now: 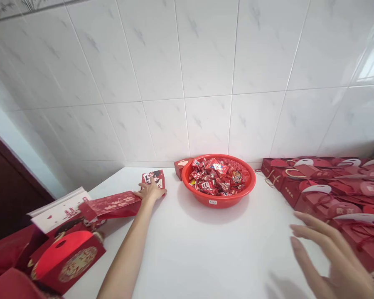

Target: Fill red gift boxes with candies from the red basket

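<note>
My left hand (150, 191) reaches far out across the white table and rests on a small red box with a picture on its lid (153, 177); its fingers curl over the box's near edge. A long flat red packet (112, 204) lies just left of that hand. My right hand (326, 253) hovers open at the lower right, fingers spread and pointing left, holding nothing. It is close to the rows of red gift boxes (327, 187).
A red plastic basket (220, 198) full of red wrapped sweets (216, 176) stands against the tiled wall, a small red box (181, 166) beside it. Red gift bags and flat white cartons (60, 241) are piled at the left edge. White table (205, 253) lies between.
</note>
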`<state>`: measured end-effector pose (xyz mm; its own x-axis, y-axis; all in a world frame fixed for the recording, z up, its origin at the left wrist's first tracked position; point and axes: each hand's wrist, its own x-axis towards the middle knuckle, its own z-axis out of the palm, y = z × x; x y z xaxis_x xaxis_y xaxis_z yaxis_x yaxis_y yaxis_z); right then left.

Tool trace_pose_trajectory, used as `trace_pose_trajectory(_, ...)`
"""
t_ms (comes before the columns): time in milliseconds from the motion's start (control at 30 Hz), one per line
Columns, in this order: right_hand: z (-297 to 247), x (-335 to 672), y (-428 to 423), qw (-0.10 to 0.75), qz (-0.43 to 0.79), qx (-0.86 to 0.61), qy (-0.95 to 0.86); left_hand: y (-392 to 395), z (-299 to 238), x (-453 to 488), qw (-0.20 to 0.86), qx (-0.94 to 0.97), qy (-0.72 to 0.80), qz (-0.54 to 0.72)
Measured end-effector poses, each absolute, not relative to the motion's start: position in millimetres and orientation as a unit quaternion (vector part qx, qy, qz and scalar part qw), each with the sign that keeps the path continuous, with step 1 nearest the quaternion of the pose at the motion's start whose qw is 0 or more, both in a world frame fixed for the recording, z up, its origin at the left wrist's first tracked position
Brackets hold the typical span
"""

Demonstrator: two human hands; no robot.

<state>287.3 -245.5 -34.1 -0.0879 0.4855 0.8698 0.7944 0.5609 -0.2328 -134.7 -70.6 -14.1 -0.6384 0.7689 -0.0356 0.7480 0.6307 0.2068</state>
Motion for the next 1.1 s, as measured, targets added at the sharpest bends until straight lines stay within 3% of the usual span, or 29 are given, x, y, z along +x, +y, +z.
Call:
trace_pose_trajectory(167, -16.5, 240.5, -224.5, 0.473, -0.145, -0.355, -0.793, -72.4, 6.0, -139.4, 0.066, 0.407, 0.904, 0.11)
trace_pose_trajectory(467, -6.1, 183.6, -193.9, 0.398, -0.083, -0.304, -0.862, -160.1, 108.6, -121.3, 0.103, 0.547, 0.813, 0.17)
trace_pose_trajectory(667, 11.7, 133.6, -187.2, 0.364, -0.034, -0.271, -0.891, -198.9, 98.6, -82.9, 0.212, 0.733, 0.636, 0.12)
trace_pose_trajectory(800, 15.1, 126.4, -184.5, 0.326, 0.068, -0.271, -0.903, -197.4, 93.7, -68.7, 0.211, 0.73, 0.641, 0.104)
trace_pose_trajectory(933, 16.3, 131.8, -176.7, 0.357, 0.192, -0.285, -0.869, -189.2, 92.5, -57.3, 0.216, 0.719, 0.655, 0.09)
trace_pose_trajectory(1100, 12.3, 138.6, -160.1, 0.35, 0.249, -0.307, -0.849, -176.0, 80.9, -52.1, 0.237, 0.764, 0.592, 0.1)
